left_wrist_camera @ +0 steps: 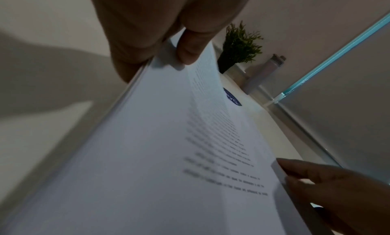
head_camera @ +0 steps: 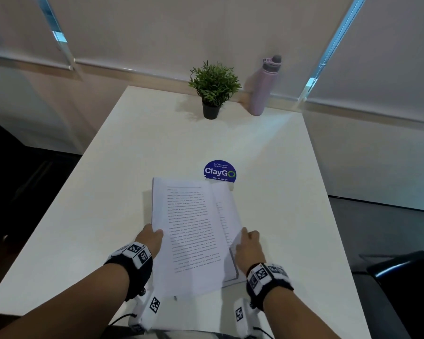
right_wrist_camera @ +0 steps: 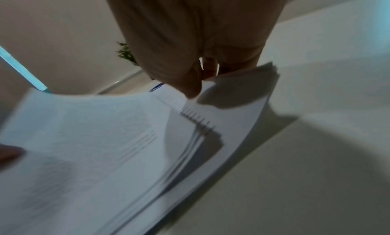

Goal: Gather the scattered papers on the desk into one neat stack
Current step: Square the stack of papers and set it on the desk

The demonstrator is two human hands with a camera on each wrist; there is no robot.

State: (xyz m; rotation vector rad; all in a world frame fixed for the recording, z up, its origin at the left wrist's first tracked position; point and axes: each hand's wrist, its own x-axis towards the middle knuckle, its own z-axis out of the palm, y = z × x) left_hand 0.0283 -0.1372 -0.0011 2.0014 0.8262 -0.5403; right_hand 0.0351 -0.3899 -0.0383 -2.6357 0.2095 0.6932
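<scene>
**Both hands holding the paper stack above the desk**

The left hand (head_camera: 150, 238) pinches the left edge of the papers (head_camera: 191, 231), thumb on the printed top sheet and fingers beneath, as the left wrist view shows. The right hand (head_camera: 249, 243) grips the right edge, where lower sheets fan out, offset from the top ones; the right wrist view shows their edges uneven. The stack sits over the near middle of the white desk (head_camera: 267, 167), its near end raised, its far edge overlapping a round blue sticker (head_camera: 220, 170). At the desk's far edge stand a potted plant (head_camera: 214, 88) and, just beside it to the right, a pink bottle (head_camera: 263, 86).
</scene>
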